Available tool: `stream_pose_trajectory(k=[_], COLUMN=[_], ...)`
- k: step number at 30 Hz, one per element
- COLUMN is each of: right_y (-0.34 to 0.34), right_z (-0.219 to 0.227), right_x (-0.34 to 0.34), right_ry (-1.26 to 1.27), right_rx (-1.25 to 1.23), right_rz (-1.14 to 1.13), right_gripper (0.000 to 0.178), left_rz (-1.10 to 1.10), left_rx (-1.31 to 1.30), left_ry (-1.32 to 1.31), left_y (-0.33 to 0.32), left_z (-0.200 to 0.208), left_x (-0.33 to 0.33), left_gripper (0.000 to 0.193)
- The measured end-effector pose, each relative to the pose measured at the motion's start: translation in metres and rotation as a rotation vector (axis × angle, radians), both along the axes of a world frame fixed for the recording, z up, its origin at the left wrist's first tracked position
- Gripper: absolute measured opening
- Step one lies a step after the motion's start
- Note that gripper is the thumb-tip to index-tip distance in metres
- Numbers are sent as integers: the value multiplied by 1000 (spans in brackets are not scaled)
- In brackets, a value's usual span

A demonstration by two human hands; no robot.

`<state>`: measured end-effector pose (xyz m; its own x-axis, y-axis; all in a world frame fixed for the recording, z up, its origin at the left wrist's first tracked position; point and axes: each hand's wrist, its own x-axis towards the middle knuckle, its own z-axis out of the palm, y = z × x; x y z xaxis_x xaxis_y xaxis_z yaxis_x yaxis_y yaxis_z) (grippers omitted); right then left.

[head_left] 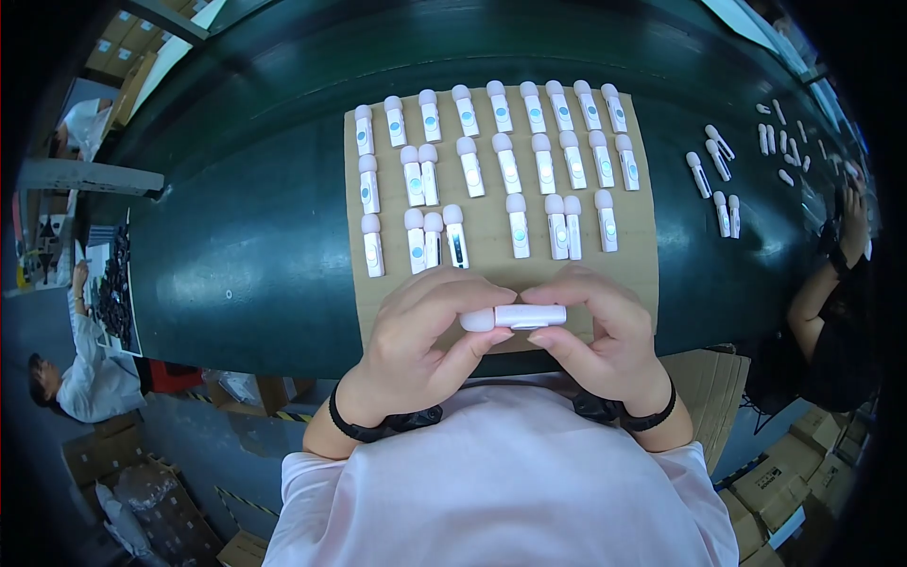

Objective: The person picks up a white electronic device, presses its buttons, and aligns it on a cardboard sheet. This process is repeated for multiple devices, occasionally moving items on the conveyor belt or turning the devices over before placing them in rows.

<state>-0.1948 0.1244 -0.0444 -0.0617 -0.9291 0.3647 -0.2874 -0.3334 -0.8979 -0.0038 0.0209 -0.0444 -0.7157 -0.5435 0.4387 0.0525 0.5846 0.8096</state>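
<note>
Level in front of my chest lies a small white stick-shaped device (531, 316) with a rounded pale-pink head pointing left. My left hand (416, 321) is closed in a pinch around the head end. The opposite end of the white body sits between the thumb and fingers of my right hand (605, 326). A narrow clip-like strip shows along the near side of the device. Beyond my hands, rows of similar devices (508, 163) rest on a brown cardboard sheet (491, 231), most with a blue or pale round spot facing up. One (455, 236) shows a dark strip instead.
The cardboard lies on a dark green worktop (255, 217). Several more devices (721, 161) and small white parts (779, 142) are to the right, near a co-worker's arm (822, 274). At left, another person (85, 369) works beside a metal post (85, 177). Boxes (784, 482) stand below.
</note>
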Motion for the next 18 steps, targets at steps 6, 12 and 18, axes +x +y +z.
stream_pose_trajectory(k=[6,12,18], right_y=[-2,-5,-4], right_z=[-5,-7,-5], right_x=[-1,3,5], right_ry=[89,160,163], right_rx=[-87,-153,-141], right_rz=[14,-13,-53], right_gripper=[29,31,35], left_rz=[-23,-21,42], left_rx=[84,128,-67], left_ry=[-14,-86,26], left_y=[1,1,1], left_z=[2,3,-3], left_x=[2,2,-4], left_gripper=[25,24,25])
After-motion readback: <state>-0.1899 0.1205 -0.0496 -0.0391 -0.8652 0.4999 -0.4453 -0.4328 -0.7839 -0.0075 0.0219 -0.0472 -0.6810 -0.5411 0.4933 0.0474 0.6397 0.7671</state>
